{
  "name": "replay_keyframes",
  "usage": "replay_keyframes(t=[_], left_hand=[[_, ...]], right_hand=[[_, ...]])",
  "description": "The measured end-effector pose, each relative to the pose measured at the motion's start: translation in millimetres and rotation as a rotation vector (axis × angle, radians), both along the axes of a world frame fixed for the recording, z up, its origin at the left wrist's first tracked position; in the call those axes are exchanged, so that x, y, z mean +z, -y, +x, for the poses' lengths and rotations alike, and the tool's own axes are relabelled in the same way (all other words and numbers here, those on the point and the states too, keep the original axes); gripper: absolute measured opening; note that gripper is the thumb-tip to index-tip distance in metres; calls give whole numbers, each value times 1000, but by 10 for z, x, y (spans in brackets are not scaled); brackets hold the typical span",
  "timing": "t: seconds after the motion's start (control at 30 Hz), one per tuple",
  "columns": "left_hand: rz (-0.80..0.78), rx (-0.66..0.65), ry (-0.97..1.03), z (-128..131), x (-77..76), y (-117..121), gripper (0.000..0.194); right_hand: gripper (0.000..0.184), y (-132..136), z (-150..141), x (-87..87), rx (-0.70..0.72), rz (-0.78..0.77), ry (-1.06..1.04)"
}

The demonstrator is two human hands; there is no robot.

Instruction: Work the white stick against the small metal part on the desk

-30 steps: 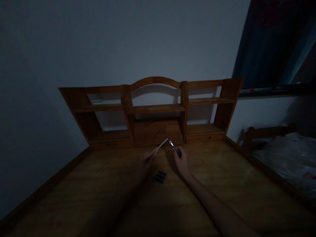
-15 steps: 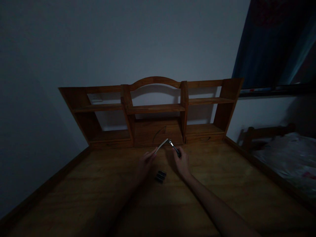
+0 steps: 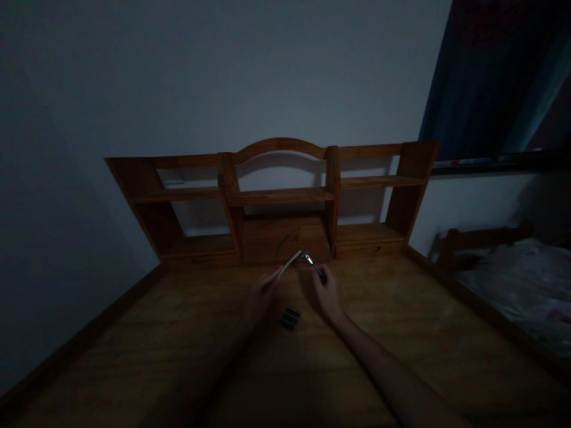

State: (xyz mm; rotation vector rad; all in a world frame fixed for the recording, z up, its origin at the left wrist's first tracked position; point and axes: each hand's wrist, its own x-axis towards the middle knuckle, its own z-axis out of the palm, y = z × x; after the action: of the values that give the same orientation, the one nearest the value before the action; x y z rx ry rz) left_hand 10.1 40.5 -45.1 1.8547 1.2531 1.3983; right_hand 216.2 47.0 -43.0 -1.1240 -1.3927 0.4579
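My left hand [image 3: 262, 294] is closed around the lower end of a pale, thin, slightly bent stick [image 3: 291, 262], which slants up to the right. In my right hand [image 3: 329, 292] is a razor [image 3: 314, 266] with a dark handle and a shiny silver neck and head. The razor's head points up and left, close to the stick's upper tip; whether they touch I cannot tell in the dim light. Between my forearms, small dark rectangular pieces [image 3: 289, 319] lie side by side on the wooden desk [image 3: 401, 333].
A wooden shelf unit [image 3: 281, 196] with open compartments stands along the desk's back, against a pale wall [image 3: 223, 77]. Raised edges border the desk at both sides. At the right are a dark blue curtain [image 3: 473, 89] and a pale plastic-looking heap [image 3: 526, 285].
The stick and the razor have shifted very slightly, with both hands keeping their hold. The dark pieces lie in the same place.
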Motion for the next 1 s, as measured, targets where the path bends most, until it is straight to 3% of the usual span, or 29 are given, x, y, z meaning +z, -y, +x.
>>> replay_keyframes(t=[0.2,0.6,1.0], left_hand=[[46,78,-10,-20,24,9,43],[22,-47,-39,-12,62,12,40],[29,16,-129,-65,-14,-42,42]], right_hand=[[36,0,-5,-18,10,-1,23],[36,9,2,3,14,2,6],[36,-7,13,-14,2,-12,30]])
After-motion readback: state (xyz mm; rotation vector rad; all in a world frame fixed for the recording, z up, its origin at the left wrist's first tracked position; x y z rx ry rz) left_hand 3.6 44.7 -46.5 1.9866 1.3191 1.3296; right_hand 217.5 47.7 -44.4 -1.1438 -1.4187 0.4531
